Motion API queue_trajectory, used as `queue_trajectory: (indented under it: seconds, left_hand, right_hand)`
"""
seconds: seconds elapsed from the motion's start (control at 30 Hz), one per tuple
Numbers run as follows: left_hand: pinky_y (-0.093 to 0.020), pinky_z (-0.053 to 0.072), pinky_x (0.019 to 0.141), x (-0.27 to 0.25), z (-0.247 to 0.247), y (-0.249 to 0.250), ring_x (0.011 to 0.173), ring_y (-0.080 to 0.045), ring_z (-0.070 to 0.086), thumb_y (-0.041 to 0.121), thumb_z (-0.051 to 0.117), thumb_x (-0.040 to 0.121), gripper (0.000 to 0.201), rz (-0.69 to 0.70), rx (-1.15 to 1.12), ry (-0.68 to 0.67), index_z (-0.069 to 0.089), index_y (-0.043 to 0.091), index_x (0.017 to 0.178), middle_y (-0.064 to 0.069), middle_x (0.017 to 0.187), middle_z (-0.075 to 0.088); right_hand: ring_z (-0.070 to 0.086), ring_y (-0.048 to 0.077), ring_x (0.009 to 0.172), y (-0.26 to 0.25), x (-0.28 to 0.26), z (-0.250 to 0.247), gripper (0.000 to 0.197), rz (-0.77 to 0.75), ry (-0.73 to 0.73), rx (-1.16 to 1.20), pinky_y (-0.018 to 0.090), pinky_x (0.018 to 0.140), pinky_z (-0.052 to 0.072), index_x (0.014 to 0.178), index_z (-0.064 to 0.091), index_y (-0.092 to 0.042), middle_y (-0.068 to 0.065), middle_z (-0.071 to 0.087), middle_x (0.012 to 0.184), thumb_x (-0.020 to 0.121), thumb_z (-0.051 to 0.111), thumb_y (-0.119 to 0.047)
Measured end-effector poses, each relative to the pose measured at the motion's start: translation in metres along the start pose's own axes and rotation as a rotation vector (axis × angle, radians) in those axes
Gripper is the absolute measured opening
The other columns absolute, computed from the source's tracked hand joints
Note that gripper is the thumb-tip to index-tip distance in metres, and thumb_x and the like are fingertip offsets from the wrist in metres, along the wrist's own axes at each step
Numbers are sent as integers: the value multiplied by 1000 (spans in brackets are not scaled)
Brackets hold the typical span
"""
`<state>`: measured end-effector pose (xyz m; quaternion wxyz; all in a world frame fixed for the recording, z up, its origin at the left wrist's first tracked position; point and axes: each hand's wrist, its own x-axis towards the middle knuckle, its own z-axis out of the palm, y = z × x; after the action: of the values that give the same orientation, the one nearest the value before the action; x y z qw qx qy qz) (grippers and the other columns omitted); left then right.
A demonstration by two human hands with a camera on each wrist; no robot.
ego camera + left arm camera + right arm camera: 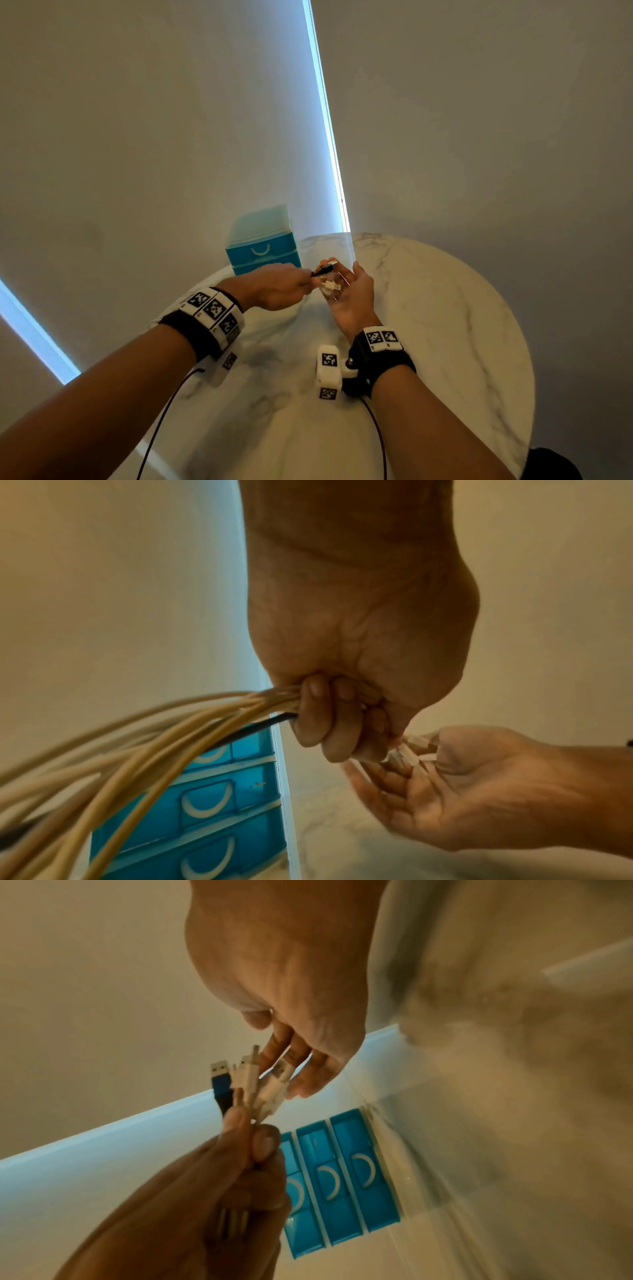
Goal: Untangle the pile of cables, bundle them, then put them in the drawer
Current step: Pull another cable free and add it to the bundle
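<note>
From the head view, the left hand (pixel 277 286) covers the bundle of cream cables and one black cable (pixel 143 739), so only plug tips show. In the left wrist view those cables run off the left edge, blurred. The translucent blue plastic drawer unit (pixel 262 251) is partly masked by that hand; its lower drawers are hidden. The white marble round table (pixel 514 1069) smears to blur in the right wrist view.
</note>
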<state>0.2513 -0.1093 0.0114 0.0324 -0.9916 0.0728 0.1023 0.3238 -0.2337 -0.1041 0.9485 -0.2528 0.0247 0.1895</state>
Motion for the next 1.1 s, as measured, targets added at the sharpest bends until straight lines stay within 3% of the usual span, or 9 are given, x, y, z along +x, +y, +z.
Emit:
queue_trajectory:
  seconds: [0.13, 0.27, 0.43, 0.53, 0.63, 0.8, 0.93, 1.03, 1.1]
  left_hand:
    - [-36, 49, 94, -3, 6, 11, 103, -23, 62, 28, 38, 116, 30, 34, 56, -112, 61, 11, 126, -7, 115, 66]
    - [-31, 40, 91, -8, 0, 9, 91, -11, 53, 25, 35, 117, 22, 55, 51, -127, 56, 20, 123, 2, 106, 59]
    - [-35, 42, 102, -8, -3, -5, 106, -18, 54, 39, 35, 116, 42, 33, 145, -142, 59, 19, 143, -7, 133, 66]
    - [-31, 38, 97, -8, 1, 0, 105, -15, 50, 33, 35, 116, 40, 56, 153, -146, 60, 17, 143, -7, 136, 64]
    - [-31, 45, 100, -6, 5, -2, 101, -14, 55, 38, 35, 117, 40, 67, -21, -148, 61, 16, 139, -5, 124, 65]
    - [-24, 47, 67, -8, -4, -28, 70, -11, 50, 58, 28, 113, 58, -108, -450, -306, 67, 15, 108, 0, 86, 55]
    - [-30, 43, 71, -10, 6, -42, 70, -13, 51, 50, 29, 115, 56, -92, -286, 19, 62, 20, 81, 2, 79, 57]
    - [-32, 43, 77, -9, 11, -46, 80, -15, 60, 45, 30, 116, 53, -75, -82, 149, 68, 21, 88, 3, 88, 66]
    - [-33, 44, 77, -10, 12, -51, 83, -18, 64, 45, 30, 115, 56, -59, -7, 168, 72, 16, 93, 0, 93, 71]
  right_hand:
    - [68, 29, 130, 7, 0, 10, 54, 6, -113, -257, 49, 120, 44, 129, 74, -7, 12, 76, 130, 113, 42, -48]
    - [76, 27, 115, 8, -3, 14, 49, -47, -133, -443, 37, 94, 60, 122, 76, -5, 12, 81, 117, 116, 41, -39]
    - [74, 16, 70, 19, -8, 23, 51, -244, -44, -957, 32, 62, 61, 86, 74, -16, 0, 76, 75, 107, 52, -57]
    - [61, 24, 60, 22, -3, 18, 40, -299, 47, -1040, 42, 66, 54, 71, 66, -8, 8, 66, 60, 101, 58, -33]
    - [64, 25, 65, 18, -5, 19, 36, -383, 109, -1110, 43, 73, 56, 70, 68, -3, 11, 69, 66, 100, 57, -21]
    - [68, 24, 67, 8, 0, 12, 37, -483, 220, -1091, 35, 70, 55, 71, 72, -2, 8, 71, 67, 100, 59, -20]
    - [71, 26, 71, 13, 5, 15, 35, -453, 204, -1081, 40, 72, 60, 73, 74, -6, 7, 74, 69, 100, 60, -23]
    - [71, 23, 65, 13, 3, 11, 32, -265, 96, -1067, 37, 64, 59, 87, 76, -6, 13, 78, 77, 103, 58, -28]
    - [75, 21, 73, 6, 0, 8, 31, -217, 22, -1148, 35, 72, 60, 94, 77, -10, 8, 80, 81, 104, 61, -36]
